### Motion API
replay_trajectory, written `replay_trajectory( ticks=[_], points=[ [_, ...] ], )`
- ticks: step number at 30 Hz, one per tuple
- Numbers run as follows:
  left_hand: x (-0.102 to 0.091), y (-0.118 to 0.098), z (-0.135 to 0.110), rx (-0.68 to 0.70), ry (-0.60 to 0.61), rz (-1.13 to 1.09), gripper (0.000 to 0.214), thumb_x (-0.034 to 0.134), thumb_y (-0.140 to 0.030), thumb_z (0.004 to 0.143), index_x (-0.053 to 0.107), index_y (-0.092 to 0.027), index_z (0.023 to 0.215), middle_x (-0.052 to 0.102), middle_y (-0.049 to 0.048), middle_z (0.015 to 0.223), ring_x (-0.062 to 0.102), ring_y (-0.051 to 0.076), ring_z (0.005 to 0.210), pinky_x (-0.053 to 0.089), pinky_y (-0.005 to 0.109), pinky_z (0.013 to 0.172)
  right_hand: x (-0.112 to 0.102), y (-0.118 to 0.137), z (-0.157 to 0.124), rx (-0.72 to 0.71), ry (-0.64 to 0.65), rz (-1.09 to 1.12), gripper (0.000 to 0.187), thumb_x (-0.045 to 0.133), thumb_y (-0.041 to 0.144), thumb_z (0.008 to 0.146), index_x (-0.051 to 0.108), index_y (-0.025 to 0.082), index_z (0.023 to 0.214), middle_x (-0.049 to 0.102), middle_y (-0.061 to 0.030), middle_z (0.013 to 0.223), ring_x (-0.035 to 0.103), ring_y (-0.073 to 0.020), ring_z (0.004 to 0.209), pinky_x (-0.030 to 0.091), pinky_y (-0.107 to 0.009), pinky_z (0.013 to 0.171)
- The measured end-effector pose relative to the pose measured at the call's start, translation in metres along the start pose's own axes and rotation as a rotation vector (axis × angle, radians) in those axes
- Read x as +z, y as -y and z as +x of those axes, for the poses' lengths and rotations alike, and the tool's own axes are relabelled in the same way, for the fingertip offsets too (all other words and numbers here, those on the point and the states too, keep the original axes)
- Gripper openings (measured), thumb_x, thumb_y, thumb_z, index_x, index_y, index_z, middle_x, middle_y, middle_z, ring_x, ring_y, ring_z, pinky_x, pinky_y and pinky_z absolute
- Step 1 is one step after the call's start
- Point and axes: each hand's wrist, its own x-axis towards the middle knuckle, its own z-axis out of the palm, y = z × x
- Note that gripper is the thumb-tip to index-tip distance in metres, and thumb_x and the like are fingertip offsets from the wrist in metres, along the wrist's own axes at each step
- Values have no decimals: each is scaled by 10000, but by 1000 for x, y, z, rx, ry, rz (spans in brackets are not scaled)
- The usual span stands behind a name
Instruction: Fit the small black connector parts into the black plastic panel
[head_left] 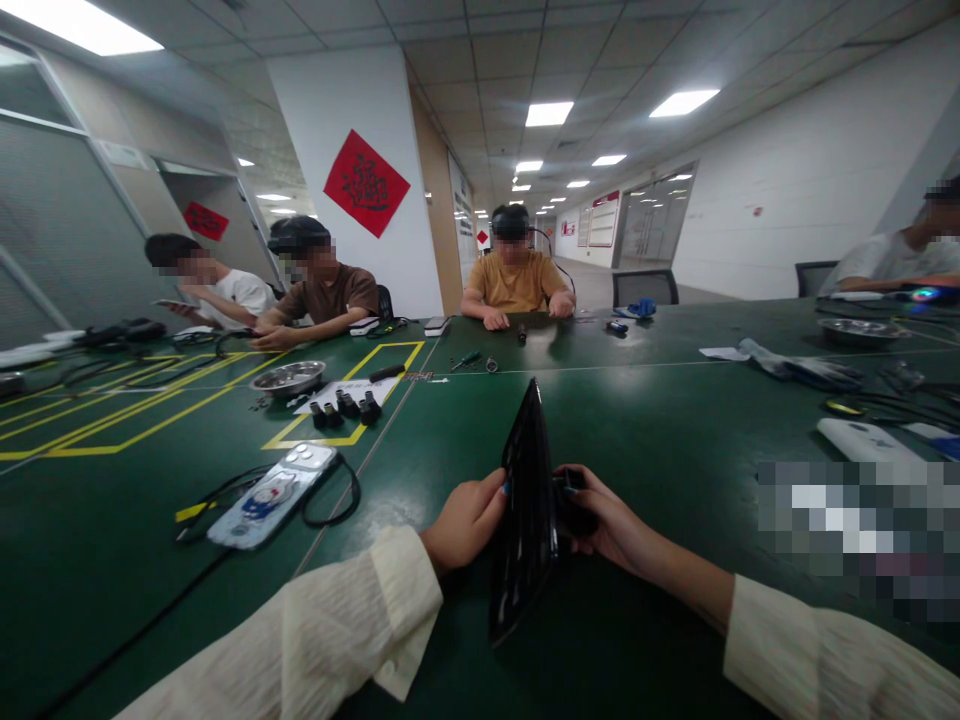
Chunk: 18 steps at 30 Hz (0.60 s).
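A flat, glossy black panel (523, 520) stands tilted, nearly edge-on, between my hands above the green table; whether it is a screen or a mirror I cannot tell. On its left, my left hand (469, 520) grips the panel's edge with the thumb against its face, and the other fingers are mostly hidden. Against the right side, my right hand (611, 525) is closed around a small black block-like part (576, 505) at the panel's back. Whether that part is fixed to the panel does not show.
To the left lie a phone (274, 495) with a looped black cable, several black cylindrical parts (346, 405) on paper, and a metal bowl (288, 378). Gloves (799, 368) and a white device (870, 445) lie right. A person (517, 275) sits opposite, others at the sides.
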Motion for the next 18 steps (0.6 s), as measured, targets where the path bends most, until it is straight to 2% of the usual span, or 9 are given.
replay_trajectory(
  ticks=[18],
  points=[
    [0, 0, 0, 20, -7, 21, 292, 192, -337, 879, 428, -176, 818, 540, 25, 696, 525, 155, 630, 383, 249, 602, -3, -4, 3, -23, 9, -1, 345, 503, 318, 713, 365, 228, 1016, 559, 13, 670, 519, -94, 390, 280, -168, 320]
  ],
)
